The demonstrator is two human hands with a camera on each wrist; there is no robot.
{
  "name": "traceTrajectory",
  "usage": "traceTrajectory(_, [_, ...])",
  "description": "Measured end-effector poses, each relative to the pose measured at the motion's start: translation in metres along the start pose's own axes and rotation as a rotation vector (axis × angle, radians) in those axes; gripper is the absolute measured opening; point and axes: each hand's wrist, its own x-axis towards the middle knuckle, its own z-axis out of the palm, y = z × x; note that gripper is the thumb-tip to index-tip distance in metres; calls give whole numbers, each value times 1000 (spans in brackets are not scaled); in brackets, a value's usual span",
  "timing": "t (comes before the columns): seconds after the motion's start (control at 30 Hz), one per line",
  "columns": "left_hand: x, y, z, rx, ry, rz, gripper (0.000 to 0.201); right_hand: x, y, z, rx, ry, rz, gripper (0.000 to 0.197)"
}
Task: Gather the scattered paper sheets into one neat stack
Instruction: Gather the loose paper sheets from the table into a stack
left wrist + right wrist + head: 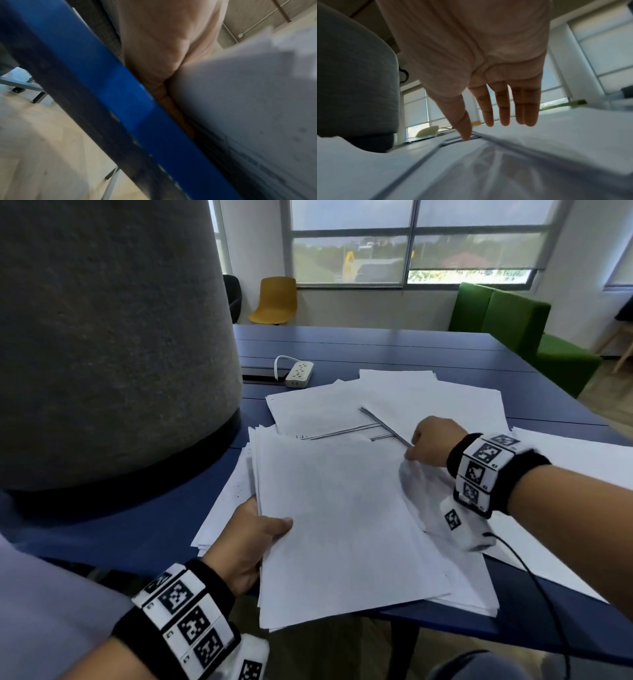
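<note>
A thick pile of white sheets (pixel 335 525) lies at the near edge of the blue table (pixel 394 344), its near corner overhanging. My left hand (pixel 253 535) grips the pile's left edge, thumb on top and fingers underneath; the left wrist view shows the palm (pixel 164 44) against the paper (pixel 248 101). More loose sheets (pixel 428 402) lie fanned out behind and to the right. My right hand (pixel 428 443) hovers over them with straight fingers (pixel 503 108); the thumb tip touches a sheet's edge (pixel 471 139).
A large grey felt-covered cylinder (pixel 113 337) stands on the table at the left, close to the pile. A white power strip (pixel 299 374) and a dark flat device (pixel 260 376) lie behind the papers. Further sheets (pixel 575 474) lie under my right forearm.
</note>
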Motion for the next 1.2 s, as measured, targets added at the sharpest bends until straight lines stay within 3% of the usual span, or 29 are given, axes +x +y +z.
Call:
traceTrajectory(0.13, [-1, -2, 0, -31, 11, 24, 34, 9, 17, -5, -246, -94, 29, 50])
traceTrajectory(0.23, [-1, -2, 1, -28, 27, 41, 32, 16, 22, -3, -314, -108, 25, 45])
traceTrajectory(0.5, [4, -5, 2, -25, 58, 76, 33, 14, 21, 0, -410, -18, -69, 21])
traceTrajectory(0.7, [8, -9, 0, 11, 102, 80, 34, 5, 9, -11, -398, 162, -100, 20])
traceTrajectory(0.87, [7, -7, 1, 29, 106, 87, 34, -28, -27, -22, -392, 221, -238, 9])
traceTrajectory(1.07, [6, -6, 3, 61, 112, 82, 32, -86, -74, -9, -331, 69, -467, 11])
traceTrajectory(1.2, [3, -3, 4, 83, 113, 86, 31, -113, -98, 8, -268, 1, -584, 26])
